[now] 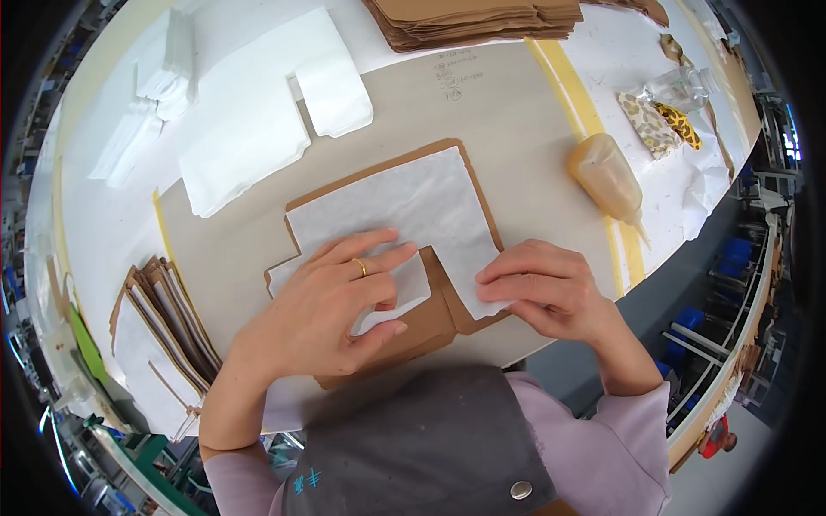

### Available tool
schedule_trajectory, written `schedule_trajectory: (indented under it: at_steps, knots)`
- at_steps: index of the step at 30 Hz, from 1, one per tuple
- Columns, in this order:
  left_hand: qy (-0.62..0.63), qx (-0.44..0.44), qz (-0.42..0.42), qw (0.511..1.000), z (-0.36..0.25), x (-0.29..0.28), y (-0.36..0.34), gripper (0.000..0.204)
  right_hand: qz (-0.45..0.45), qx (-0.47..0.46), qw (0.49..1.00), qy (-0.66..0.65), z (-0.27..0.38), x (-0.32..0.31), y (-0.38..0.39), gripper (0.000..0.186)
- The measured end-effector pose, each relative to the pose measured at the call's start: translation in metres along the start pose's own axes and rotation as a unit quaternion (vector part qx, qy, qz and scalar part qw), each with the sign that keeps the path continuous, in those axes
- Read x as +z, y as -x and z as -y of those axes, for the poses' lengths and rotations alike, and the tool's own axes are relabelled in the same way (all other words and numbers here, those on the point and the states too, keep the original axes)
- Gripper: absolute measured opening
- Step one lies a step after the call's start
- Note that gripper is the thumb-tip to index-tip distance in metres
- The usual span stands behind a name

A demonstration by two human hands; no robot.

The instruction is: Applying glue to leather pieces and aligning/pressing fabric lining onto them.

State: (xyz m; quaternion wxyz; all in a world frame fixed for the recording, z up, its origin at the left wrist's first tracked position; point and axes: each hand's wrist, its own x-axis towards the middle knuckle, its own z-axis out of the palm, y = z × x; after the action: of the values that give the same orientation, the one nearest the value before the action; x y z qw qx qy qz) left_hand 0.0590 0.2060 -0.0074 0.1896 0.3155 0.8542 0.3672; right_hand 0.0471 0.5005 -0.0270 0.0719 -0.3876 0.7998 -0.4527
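Note:
A brown cut-out piece (395, 344) lies in the middle of the work surface, topped by a white sheet (379, 193) with a notch at its near side, through which brown shows. My left hand (331, 305) rests on the sheet's left part, fingers spread, a gold ring on one. My right hand (544, 288) grips the sheet's near right flap between fingertips and thumb, the thumb mostly hidden underneath.
White cut sheets (249, 112) and white stacks (159, 73) lie at back left, a brown stack (469, 17) at the back, upright bundled pieces (163, 331) at left. A glue bottle (602, 176), clear jar (675, 90) and patterned scraps (645, 125) sit right. A distant person (714, 439) shows lower right.

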Motion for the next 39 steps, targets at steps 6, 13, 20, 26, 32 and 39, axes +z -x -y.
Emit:
schedule_trajectory:
  at_steps: [6,13,20,26,32,39]
  knots:
    - [0.006,0.014,0.015,1.0,0.0,0.001,0.0,0.026,0.011,0.002,1.0,0.006,0.002,0.004,0.006,0.023]
    - [-0.045,0.009,0.031,0.998,-0.007,0.005,-0.002,0.026,0.044,-0.057,0.989,0.125,0.001,0.011,0.015,0.024]
    - [-0.066,0.01,0.03,0.997,-0.01,0.008,-0.001,0.027,0.068,-0.056,0.984,0.156,0.005,0.014,0.018,0.025]
    - [-0.066,0.006,0.034,0.997,-0.01,0.008,-0.002,0.024,0.063,-0.07,0.983,0.157,0.001,0.015,0.021,0.025]
    - [-0.107,0.019,0.038,0.993,-0.013,0.011,-0.01,0.019,0.059,-0.075,0.982,0.165,-0.001,0.016,0.022,0.024]
    - [-0.106,0.015,0.06,0.992,-0.016,0.01,-0.014,0.018,0.046,-0.071,0.982,0.168,0.0,0.016,0.025,0.021]
